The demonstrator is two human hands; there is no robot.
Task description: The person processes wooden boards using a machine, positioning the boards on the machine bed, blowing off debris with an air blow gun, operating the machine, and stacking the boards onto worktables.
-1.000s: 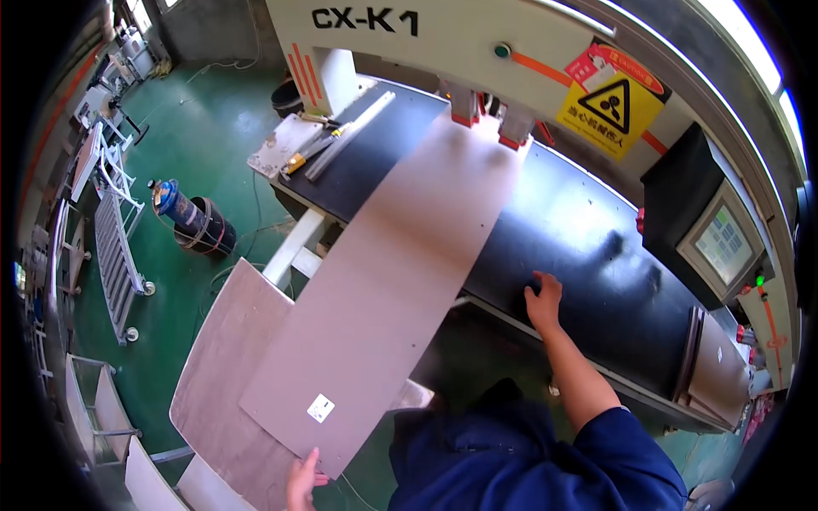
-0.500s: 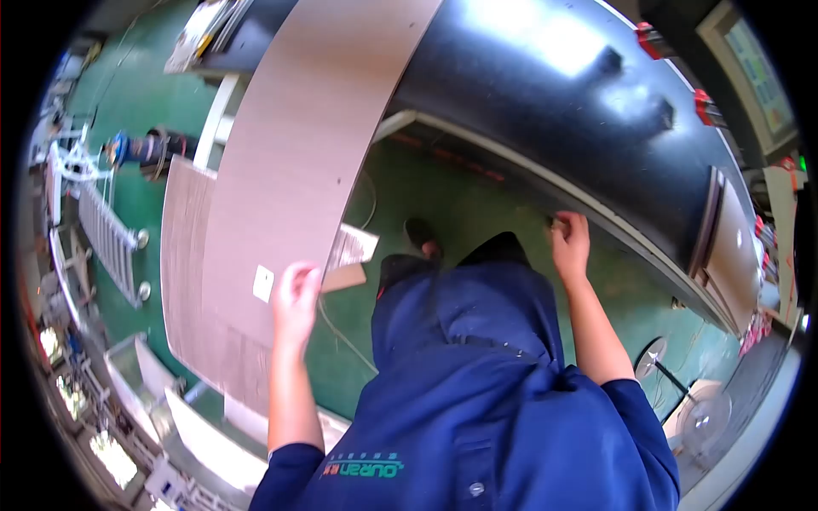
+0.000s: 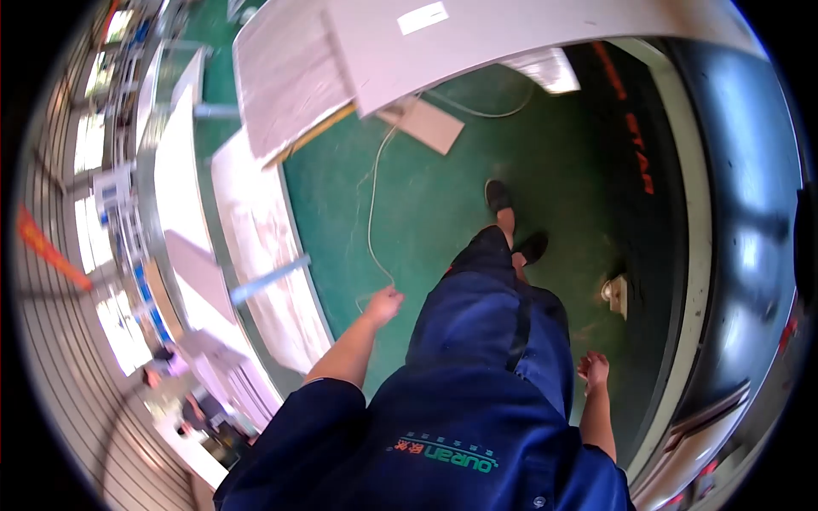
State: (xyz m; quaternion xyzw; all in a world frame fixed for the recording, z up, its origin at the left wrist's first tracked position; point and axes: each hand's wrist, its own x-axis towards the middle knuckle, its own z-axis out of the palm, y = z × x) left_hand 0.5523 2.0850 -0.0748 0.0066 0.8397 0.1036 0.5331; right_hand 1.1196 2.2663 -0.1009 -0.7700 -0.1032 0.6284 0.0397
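Observation:
My left hand hangs over the green floor, left of my legs, its fingers curled; I cannot make out anything in it. Near my right thigh, my right hand is loosely curled, and its fingertips are too small to read clearly. Neither hand touches the long brown panel, which lies across the top of the view with a white label on it. Under its left end is a wood-grain board.
The machine's black table runs down the right side, with stacked panels at its lower end. White boards stand at the left. A cable and a loose board lie on the floor. Other people are at the lower left.
The view has swung left and down. My left hand has come away from the labelled panel, and my right hand has dropped from near the black table to beside my thigh.

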